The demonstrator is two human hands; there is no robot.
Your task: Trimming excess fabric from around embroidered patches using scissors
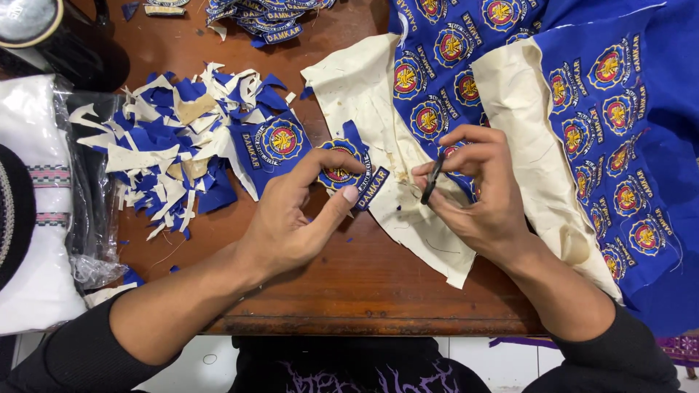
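Head-camera view: an embroidered blue patch (pixel 348 169) is pinched between thumb and fingers of the left hand (pixel 295 218), just above the brown table (pixel 349 284), beside the scrap pile (pixel 171 145). It is judged light and soft yet slightly stiffened by stitching, best gripped at its round edge. Its long axis is seen running from the round emblem at upper left down to the rectangular tab at lower right. A thin dark tool (pixel 432 178) is pinched by the fingertips of the right hand (pixel 477 189), over the blue patch-printed cloth (pixel 619 109).
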